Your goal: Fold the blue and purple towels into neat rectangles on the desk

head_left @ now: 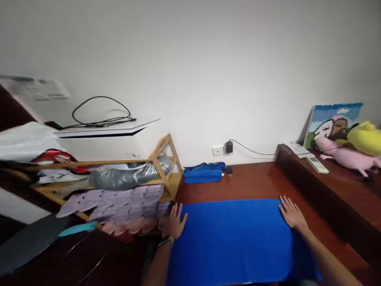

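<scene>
A blue cloth lies spread flat over the near part of the reddish-brown wooden surface. On its far left corner rests my left hand, palm down with the fingers apart. My right hand lies flat at the far right corner, fingers spread and partly over the cloth's edge. Neither hand grips anything. Beyond the cloth, close to the wall, sit folded blue cloths with a small black object beside them.
To the left stands a wooden rack with purple items, a plastic-wrapped grey bundle and a white box. A raised ledge at right carries a remote control, a pink plush toy and a picture. A black plug sits in the wall.
</scene>
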### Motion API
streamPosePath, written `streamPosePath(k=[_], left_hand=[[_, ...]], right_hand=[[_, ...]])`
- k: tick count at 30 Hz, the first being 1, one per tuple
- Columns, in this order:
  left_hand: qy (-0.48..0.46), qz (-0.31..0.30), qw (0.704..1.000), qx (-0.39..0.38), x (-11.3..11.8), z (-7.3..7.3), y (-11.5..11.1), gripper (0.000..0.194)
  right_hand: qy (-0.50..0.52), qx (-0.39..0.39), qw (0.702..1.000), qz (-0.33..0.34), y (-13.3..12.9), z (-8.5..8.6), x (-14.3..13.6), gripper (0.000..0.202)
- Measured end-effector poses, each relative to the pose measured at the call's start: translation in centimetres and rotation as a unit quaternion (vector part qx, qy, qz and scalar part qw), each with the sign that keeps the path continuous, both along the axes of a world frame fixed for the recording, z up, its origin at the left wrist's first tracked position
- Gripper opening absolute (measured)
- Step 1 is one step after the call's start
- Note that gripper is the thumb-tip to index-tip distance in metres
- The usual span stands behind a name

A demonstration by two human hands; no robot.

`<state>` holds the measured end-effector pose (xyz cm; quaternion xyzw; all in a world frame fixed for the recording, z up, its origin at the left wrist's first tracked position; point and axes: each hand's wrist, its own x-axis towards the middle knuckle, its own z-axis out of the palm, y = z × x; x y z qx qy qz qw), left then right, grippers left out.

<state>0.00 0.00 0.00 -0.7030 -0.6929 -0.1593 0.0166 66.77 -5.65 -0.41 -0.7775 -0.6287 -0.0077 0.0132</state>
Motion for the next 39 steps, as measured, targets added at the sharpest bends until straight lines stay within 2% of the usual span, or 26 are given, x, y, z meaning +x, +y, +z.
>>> streamPosePath(k=[7, 12, 15, 17, 19, 20, 23, 27, 29, 30, 32, 34, 37, 39], left_hand=[[-0.032, -0.013, 0.999, -0.027, -0.1, 1.2, -0.8, 0.073], [-0.055, -0.006, 0.998, -0.036, 0.4, 1.9, -1.5, 0.074], [-0.056, -0.007, 0.998, -0.030, 0.7, 2.2, -1.8, 0.072], [-0.058, -0.008, 0.998, -0.028, 0.8, 2.3, -1.9, 0.071], [-0.063, -0.006, 0.998, -0.029, 0.9, 2.4, -2.0, 0.071], [-0.066, -0.005, 0.997, -0.031, 1.0, 2.5, -2.1, 0.071], [-0.070, -0.006, 0.997, -0.035, 1.1, 2.7, -2.2, 0.072], [-0.065, -0.003, 0.997, -0.039, 1.3, 2.6, -2.3, 0.071], [-0.062, 0.003, 0.997, -0.038, 1.3, 2.4, -2.3, 0.069], [-0.062, 0.006, 0.997, -0.037, 1.3, 2.3, -2.3, 0.069], [-0.065, 0.009, 0.997, -0.038, 1.2, 2.1, -2.2, 0.068], [-0.069, 0.011, 0.997, -0.041, 1.2, 2.0, -2.1, 0.068], [-0.066, 0.014, 0.997, -0.043, 1.1, 2.1, -2.1, 0.068], [-0.058, 0.016, 0.997, -0.042, 1.1, 2.1, -2.0, 0.068]], right_hand=[[0.020, -0.007, 1.000, -0.004, 0.1, 0.0, 0.1, 0.076], [0.026, -0.066, 0.997, -0.019, 0.7, 0.1, 0.9, 0.075], [0.019, -0.112, 0.993, -0.025, 1.7, 1.3, 1.2, 0.074], [0.003, -0.122, 0.992, -0.031, 2.6, 2.8, -0.2, 0.074], [-0.013, -0.088, 0.996, -0.011, 3.5, 4.5, -3.9, 0.073], [-0.014, -0.059, 0.998, 0.014, 3.9, 5.4, -6.7, 0.073], [0.035, 0.004, 0.991, 0.129, 4.1, 7.3, -18.7, 0.071], [0.136, -0.008, 0.945, 0.298, 3.0, 7.6, -36.1, 0.070], [0.166, -0.023, 0.922, 0.350, 2.7, 7.3, -42.2, 0.068], [0.174, -0.030, 0.916, 0.359, 2.6, 7.1, -44.3, 0.068], [0.182, -0.039, 0.913, 0.362, 2.8, 6.8, -46.7, 0.067], [0.185, -0.041, 0.913, 0.361, 3.2, 6.7, -47.0, 0.068], [0.182, -0.038, 0.917, 0.353, 3.8, 6.6, -44.3, 0.068], [0.171, -0.037, 0.929, 0.327, 4.0, 6.4, -40.5, 0.069]])
